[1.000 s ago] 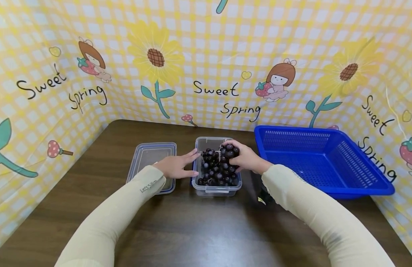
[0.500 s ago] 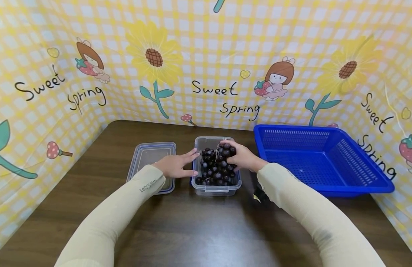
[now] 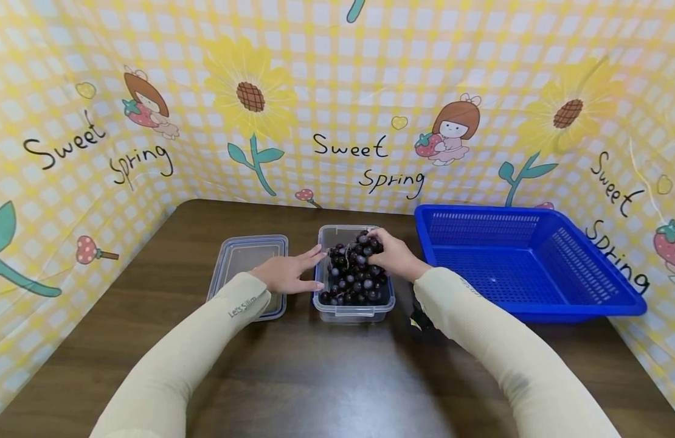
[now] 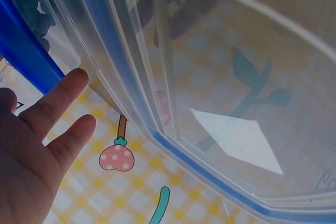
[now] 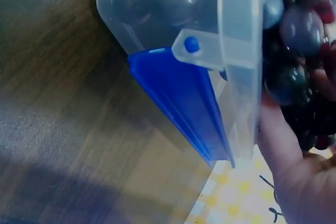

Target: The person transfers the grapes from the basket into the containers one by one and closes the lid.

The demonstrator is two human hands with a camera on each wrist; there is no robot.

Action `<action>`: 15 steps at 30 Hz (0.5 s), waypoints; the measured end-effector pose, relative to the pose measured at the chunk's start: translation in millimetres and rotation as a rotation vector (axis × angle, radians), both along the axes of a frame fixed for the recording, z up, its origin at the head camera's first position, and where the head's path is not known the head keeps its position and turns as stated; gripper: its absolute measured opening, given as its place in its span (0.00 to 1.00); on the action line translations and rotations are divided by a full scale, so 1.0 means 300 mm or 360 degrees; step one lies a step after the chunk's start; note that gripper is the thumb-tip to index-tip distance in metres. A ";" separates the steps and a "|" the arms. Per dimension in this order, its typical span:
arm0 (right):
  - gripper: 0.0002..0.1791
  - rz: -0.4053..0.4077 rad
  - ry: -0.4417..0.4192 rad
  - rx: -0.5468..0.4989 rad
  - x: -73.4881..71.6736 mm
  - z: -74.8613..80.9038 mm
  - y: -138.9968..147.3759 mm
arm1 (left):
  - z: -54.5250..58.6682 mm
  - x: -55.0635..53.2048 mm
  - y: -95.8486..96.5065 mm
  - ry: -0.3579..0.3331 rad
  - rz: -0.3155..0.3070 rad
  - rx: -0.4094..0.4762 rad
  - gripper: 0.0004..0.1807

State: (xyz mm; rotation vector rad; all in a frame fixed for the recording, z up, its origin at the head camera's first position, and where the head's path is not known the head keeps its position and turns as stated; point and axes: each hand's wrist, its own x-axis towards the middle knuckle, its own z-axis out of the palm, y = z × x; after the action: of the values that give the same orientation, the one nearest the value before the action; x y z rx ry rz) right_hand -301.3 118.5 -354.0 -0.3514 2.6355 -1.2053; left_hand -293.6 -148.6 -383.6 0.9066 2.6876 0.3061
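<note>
Dark purple grapes fill much of a clear plastic container in the head view. My right hand grips a bunch of them at the container's back right, its thumb against the grapes. In the right wrist view, that hand curls round the grapes beside the wall, where a blue side clip hangs down. My left hand has its fingers outstretched, with fingertips at the container's left rim. Under the left wrist lies a clear lid with a blue seal.
A blue slotted plastic basket stands on the right. Some black thing with a yellow patch lies partly hidden beneath the right forearm. The brown wooden table ends at a yellow checked cloth behind and at both sides.
My right hand has shifted slightly left over the container, and the gripped grapes have tilted left with it. The left hand has stayed in place.
</note>
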 end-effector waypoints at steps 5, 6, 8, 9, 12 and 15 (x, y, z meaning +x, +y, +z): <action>0.30 -0.0064 0.0118 0.0056 0.005 0.010 0.002 | 0.000 0.003 0.002 -0.0002 0.0003 0.0002 0.45; 0.31 -0.0074 0.0144 0.0075 0.006 0.014 0.003 | 0.000 0.002 0.003 -0.0002 0.0001 0.0003 0.45; 0.30 -0.0088 0.0191 0.0108 0.008 0.024 0.007 | 0.000 0.000 0.003 0.0001 -0.0003 0.0003 0.45; 0.30 -0.0096 0.0211 0.0124 0.009 0.028 0.010 | 0.000 0.000 0.003 0.0002 -0.0007 0.0005 0.45; 0.30 -0.0126 0.0239 0.0144 0.008 0.038 0.015 | 0.000 -0.001 0.003 0.0008 -0.0013 0.0002 0.45; 0.28 -0.0172 0.0247 0.0146 0.007 0.040 0.018 | -0.001 0.000 0.001 0.0012 -0.0007 -0.0008 0.45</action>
State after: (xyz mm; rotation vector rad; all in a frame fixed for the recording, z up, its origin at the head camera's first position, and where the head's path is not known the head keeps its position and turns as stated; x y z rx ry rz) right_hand -299.2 123.8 -341.8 -0.3014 2.8650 -1.1256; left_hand -293.7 -148.2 -383.8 0.9140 2.6914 0.2953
